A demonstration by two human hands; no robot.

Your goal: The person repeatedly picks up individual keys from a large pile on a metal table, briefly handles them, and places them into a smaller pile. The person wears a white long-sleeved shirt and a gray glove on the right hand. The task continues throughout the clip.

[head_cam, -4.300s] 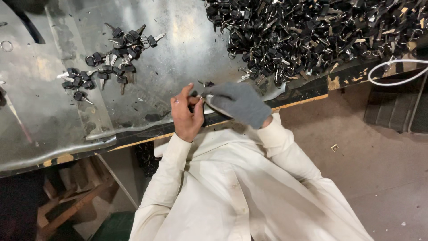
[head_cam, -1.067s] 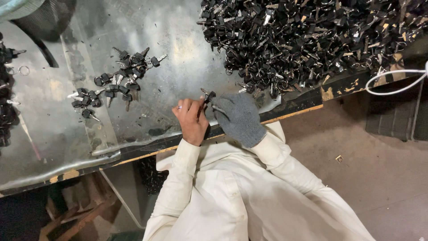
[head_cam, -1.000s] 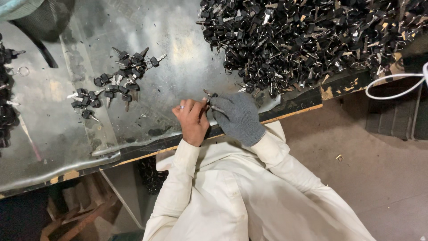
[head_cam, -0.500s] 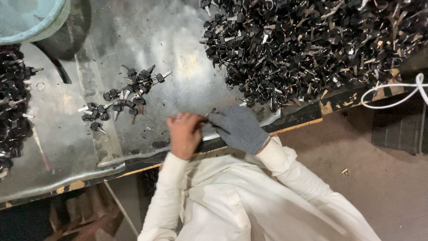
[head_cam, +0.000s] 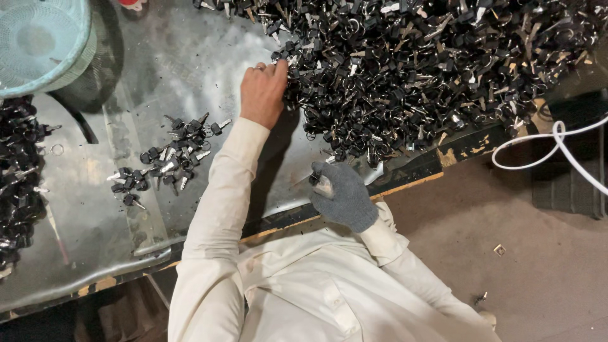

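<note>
A big heap of black-headed keys [head_cam: 430, 69] covers the far right of the sheet-metal tabletop [head_cam: 158, 69]. My bare left hand [head_cam: 263, 94] is stretched out to the heap's left edge. Its fingertips are curled down among the keys, so I cannot see whether they pinch one. My right hand [head_cam: 342, 197], in a grey knit glove, rests at the table's near edge. It is closed on a small key [head_cam: 318, 182] held between thumb and fingers.
A small loose cluster of keys [head_cam: 166, 161] lies left of my forearm. Another dark pile of keys [head_cam: 16, 183] fills the left edge. A pale teal basket [head_cam: 39, 45] stands at the far left corner. A white cable [head_cam: 557, 147] loops over the floor on the right.
My left hand has left the right hand and reached forward to the big heap. The gloved right hand stays near the table edge with its key. The view has tilted toward the heap.
</note>
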